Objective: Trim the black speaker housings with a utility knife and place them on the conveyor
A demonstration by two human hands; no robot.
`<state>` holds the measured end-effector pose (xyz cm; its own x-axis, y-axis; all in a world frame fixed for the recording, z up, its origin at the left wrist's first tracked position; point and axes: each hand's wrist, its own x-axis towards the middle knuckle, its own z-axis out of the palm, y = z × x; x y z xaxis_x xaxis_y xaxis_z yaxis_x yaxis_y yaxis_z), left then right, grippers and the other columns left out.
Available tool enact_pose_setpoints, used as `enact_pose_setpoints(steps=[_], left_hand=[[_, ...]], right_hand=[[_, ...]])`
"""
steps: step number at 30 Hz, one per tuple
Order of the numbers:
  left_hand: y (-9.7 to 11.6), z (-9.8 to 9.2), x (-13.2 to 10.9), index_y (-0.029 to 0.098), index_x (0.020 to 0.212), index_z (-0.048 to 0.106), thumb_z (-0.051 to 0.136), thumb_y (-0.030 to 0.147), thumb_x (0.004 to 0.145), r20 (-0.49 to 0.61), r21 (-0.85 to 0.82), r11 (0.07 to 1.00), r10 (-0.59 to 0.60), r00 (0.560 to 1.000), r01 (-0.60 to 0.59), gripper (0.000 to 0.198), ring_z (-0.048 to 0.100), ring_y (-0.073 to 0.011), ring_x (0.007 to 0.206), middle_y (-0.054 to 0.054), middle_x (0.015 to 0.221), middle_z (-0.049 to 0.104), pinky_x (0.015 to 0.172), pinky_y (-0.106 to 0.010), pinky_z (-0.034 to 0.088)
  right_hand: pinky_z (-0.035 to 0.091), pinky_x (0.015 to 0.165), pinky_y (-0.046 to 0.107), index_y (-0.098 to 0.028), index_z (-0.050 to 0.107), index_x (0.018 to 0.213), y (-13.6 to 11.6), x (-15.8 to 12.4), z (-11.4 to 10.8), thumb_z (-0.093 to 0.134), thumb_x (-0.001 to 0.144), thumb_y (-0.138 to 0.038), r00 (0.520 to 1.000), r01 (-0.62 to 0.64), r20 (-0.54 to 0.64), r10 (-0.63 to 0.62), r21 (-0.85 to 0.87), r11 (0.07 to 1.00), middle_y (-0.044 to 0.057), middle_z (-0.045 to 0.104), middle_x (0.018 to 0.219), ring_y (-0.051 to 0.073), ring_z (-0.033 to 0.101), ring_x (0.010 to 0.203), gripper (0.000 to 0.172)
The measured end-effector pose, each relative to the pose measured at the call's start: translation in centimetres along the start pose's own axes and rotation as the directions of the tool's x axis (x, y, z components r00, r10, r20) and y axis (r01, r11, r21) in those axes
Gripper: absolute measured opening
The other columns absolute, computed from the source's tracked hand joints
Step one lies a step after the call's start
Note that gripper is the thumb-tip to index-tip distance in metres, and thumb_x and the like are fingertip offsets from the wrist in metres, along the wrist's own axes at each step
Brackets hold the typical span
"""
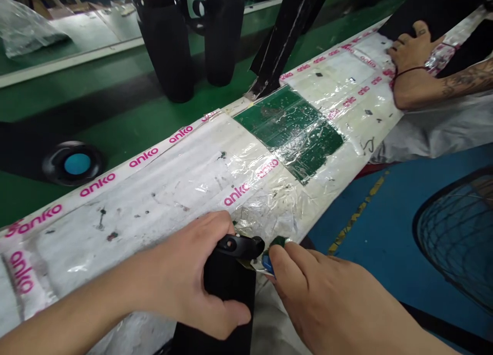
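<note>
I hold the black part (231,288) at the table (154,190) edge.
My left hand (192,285) wraps it; my right hand (327,303) pinches a blue bit (268,265) at its top. A slack pinch could drop that.

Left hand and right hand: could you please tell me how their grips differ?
The left hand wraps around a black cylinder; the right hand pinches a blue piece with its fingertips. The left hand enters from the left, the right hand from the right. Both meet at the taped table's edge.
</note>
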<state>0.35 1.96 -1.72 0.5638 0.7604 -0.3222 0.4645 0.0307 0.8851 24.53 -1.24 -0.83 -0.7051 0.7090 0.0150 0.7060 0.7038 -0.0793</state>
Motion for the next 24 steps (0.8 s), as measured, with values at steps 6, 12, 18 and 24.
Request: enact_pose_setpoints(steps=[6,12,18,24], left_hand=[[1.0,-0.1,0.2,0.024,0.077,0.043,0.079,0.041,0.068,0.006,0.056,0.998,0.006,1.0,-0.006,0.041,0.05,-0.0195,0.072,0.001,0.082,0.051,0.057,-0.031,0.039],[1.4,-0.1,-0.1,0.024,0.081,0.046,0.079,0.047,0.07,0.032,0.083,0.991,-0.108,0.994,0.105,0.042,0.051,-0.0187,0.07,0.002,0.083,0.052,0.055,-0.029,0.038],[1.0,0.1,-0.7,0.024,0.084,0.045,0.08,0.051,0.068,-0.011,0.034,0.99,-0.135,0.991,0.135,0.046,0.049,-0.019,0.073,0.002,0.085,0.051,0.058,-0.03,0.04],[1.1,0.5,-0.6,0.024,0.083,0.046,0.079,0.043,0.065,-0.054,0.046,0.99,-0.127,0.99,0.13,0.042,0.049,-0.0192,0.074,0.001,0.085,0.051,0.058,-0.029,0.038]], right_hand=[[0.014,0.043,0.034,-0.024,0.049,0.096,0.0,1.0,-1.8,0.059,0.058,-0.006,0.985,-0.003,0.172,-0.002,0.029,1.0,-0.004,0.055,0.06,0.019,0.051,0.038,0.043],[0.011,0.042,0.036,-0.027,0.045,0.092,2.0,1.8,-3.3,0.056,0.076,-0.01,0.97,0.117,0.21,-0.124,0.046,0.992,-0.007,0.052,0.056,0.019,0.043,0.035,0.026],[0.031,0.045,0.035,-0.023,0.046,0.103,3.3,-0.3,-3.7,0.042,0.09,-0.006,0.995,0.069,-0.074,-0.07,-0.013,0.997,-0.004,0.056,0.067,0.019,0.058,0.046,0.022],[0.031,0.049,0.035,-0.025,0.043,0.097,1.7,0.1,-1.4,0.045,0.088,-0.005,0.995,0.088,-0.049,-0.086,0.04,0.995,-0.003,0.056,0.07,0.019,0.054,0.05,0.022]])
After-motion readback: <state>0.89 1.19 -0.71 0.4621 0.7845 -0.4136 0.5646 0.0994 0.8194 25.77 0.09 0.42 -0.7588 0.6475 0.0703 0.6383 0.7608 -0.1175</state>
